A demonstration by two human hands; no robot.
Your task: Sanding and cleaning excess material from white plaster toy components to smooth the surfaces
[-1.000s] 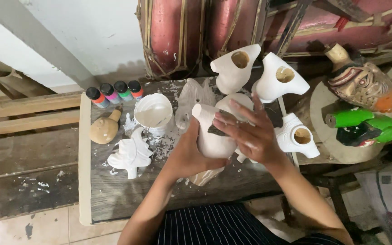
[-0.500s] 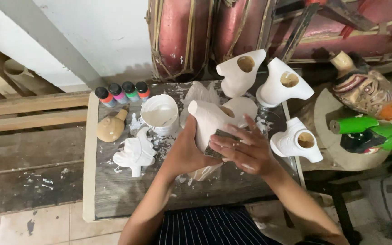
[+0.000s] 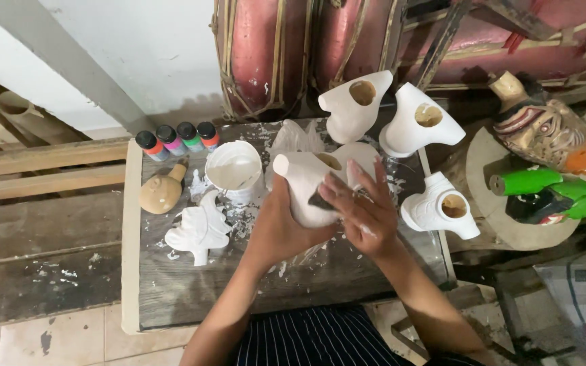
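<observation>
fingers [image 3: 357,186] of the right hand [image 3: 367,217] lie spread over the white mask piece [image 3: 306,190], pressing a small dark scrap [image 3: 320,200] against it, while the left hand [image 3: 276,227] wraps closed around the piece from below, holding it just above the worktable [image 3: 191,291]. going by size: two big red drums [image 3: 293,54] stand against the pale wall [image 3: 137,47] behind, a slanted grey beam [image 3: 55,61] crosses at left, and wooden planks [image 3: 35,224] run beside the table over a tiled floor [image 3: 8,342]. the table is grey wood, spattered with white. on it sit three more white mask pieces [image 3: 418,125], a white cup of paint [image 3: 233,169], a flat white leaf-like cutout [image 3: 199,230], a tan gourd-shaped piece [image 3: 161,193] and four small paint bottles [image 3: 178,139]. at right rest a painted mask [image 3: 544,132] and a green one [image 3: 551,193]. what the dark scrap is cannot be told; crumpled plastic [image 3: 293,139] behind the held piece is partly hidden, and the drums are cut off at the top.
</observation>
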